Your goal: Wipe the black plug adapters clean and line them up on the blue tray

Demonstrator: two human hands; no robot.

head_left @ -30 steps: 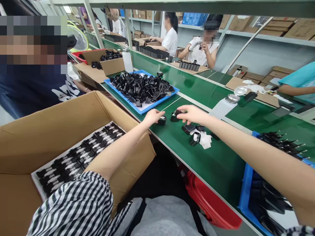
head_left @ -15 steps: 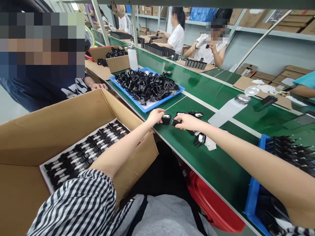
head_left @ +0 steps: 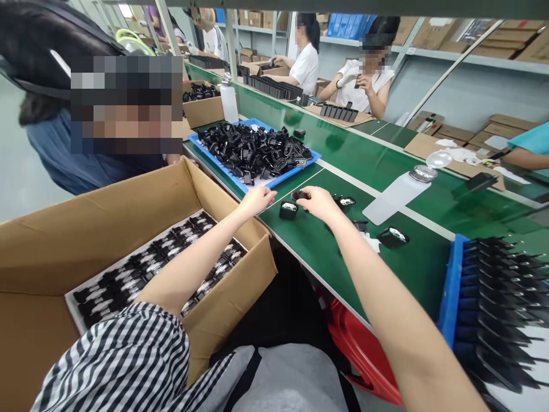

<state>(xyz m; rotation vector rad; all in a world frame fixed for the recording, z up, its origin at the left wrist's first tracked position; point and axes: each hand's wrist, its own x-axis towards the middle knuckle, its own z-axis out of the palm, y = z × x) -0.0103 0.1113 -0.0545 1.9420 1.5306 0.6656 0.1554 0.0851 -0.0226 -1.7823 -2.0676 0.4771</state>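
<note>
My left hand (head_left: 258, 201) hovers by the bench edge beside the cardboard box, its fingers bent together; whether anything is between them is hidden. Just right of it, a black plastic housing (head_left: 289, 210) with a pale open end stands on the green bench. My right hand (head_left: 318, 202) grips a small dark plastic part (head_left: 300, 195) between thumb and fingers, behind that housing. Another housing (head_left: 345, 201) lies partly behind the right hand, and a further black housing (head_left: 393, 237) rests right of my right forearm. White paper scraps (head_left: 371, 242) lie near it.
The cardboard box (head_left: 240, 297) at left holds a tray of black-and-white parts (head_left: 150, 260). A blue tray (head_left: 315, 157) heaped with black pieces sits ahead. A clear bottle (head_left: 397, 194) stands right of centre; a blue crate (head_left: 448, 292) of black parts is far right. Co-workers sit opposite and at left.
My left hand has let go of the black housing and moved left. My right hand, with the dark part, has shifted slightly up. The person at left has leaned in toward the box.
</note>
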